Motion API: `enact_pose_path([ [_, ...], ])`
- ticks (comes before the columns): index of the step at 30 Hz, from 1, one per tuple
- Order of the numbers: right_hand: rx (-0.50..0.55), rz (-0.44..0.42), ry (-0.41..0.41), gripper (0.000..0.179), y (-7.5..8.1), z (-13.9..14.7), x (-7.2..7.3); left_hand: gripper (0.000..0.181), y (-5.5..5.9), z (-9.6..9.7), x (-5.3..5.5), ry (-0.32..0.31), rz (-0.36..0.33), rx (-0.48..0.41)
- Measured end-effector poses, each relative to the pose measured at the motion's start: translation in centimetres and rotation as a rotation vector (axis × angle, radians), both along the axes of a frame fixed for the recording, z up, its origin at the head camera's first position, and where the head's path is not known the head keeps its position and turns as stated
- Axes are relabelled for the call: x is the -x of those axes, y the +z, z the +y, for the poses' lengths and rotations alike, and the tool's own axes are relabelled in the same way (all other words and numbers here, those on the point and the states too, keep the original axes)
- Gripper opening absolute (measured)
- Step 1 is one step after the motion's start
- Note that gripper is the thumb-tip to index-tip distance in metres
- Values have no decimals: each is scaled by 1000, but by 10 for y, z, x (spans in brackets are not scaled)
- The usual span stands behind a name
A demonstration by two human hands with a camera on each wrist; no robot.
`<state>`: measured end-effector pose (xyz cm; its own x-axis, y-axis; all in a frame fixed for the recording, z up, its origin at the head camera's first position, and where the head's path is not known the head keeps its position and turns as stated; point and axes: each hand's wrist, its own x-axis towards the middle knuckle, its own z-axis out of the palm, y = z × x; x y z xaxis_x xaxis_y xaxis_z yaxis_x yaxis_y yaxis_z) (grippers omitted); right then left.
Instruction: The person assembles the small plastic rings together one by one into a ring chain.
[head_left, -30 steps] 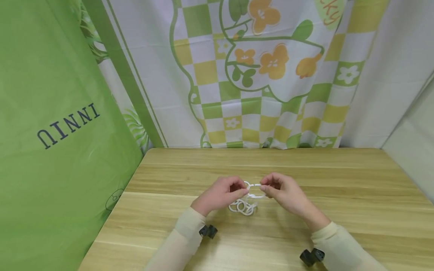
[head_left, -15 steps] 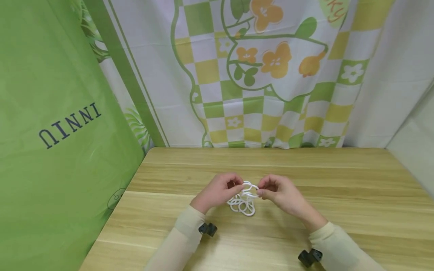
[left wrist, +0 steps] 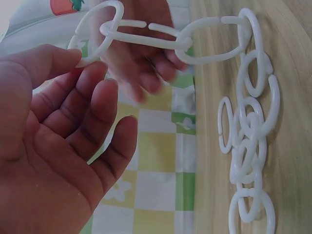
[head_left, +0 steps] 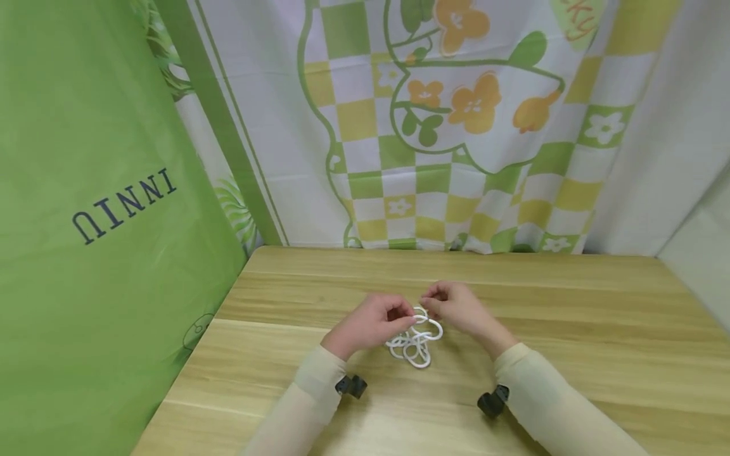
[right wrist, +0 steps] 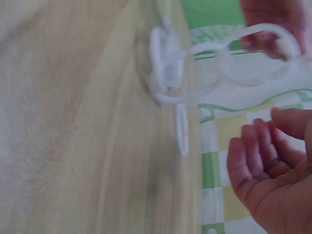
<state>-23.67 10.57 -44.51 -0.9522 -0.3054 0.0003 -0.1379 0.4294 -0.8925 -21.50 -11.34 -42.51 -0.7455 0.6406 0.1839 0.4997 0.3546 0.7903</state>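
Observation:
A white plastic link chain hangs from my left hand down to the wooden table. Thumb and forefinger of the left hand pinch its end link, as the left wrist view shows. Several links lie heaped on the table, and the lower chain trails across the wood. One oval link sits at the heap's side; whether it is joined I cannot tell. Close beside the raised links is my right hand, its fingers loosely bent, with nothing visible between them. It is blurred in the left wrist view.
The wooden table runs back to a patterned curtain in green, yellow and white. A green cloth hangs along its left side. Black wrist cameras sit on both sleeves.
My right hand has let go of the link it pinched and moved left and slightly away, toward the left hand. The link beside it now hangs lower. The left hand keeps its pinch.

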Motion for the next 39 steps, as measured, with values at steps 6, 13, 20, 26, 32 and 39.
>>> enact_pose_path([
  [6,-184,56,-5,9,-12,-13,14,10,2,2,-4,-84,-14,4],
  [13,-380,41,-28,10,-18,-20,26,9,6,0,-7,-115,-40,39],
  [20,-474,11,-3,5,-22,-25,27,9,8,-2,-6,-78,-27,57],
  [26,-502,32,84,6,-19,-24,17,5,9,-2,-3,-41,-14,63],
  [32,-400,-4,38,10,-18,-14,12,7,6,-1,-1,-23,6,70],
  [39,-274,11,-49,10,-14,3,12,8,1,0,2,7,4,51],
])
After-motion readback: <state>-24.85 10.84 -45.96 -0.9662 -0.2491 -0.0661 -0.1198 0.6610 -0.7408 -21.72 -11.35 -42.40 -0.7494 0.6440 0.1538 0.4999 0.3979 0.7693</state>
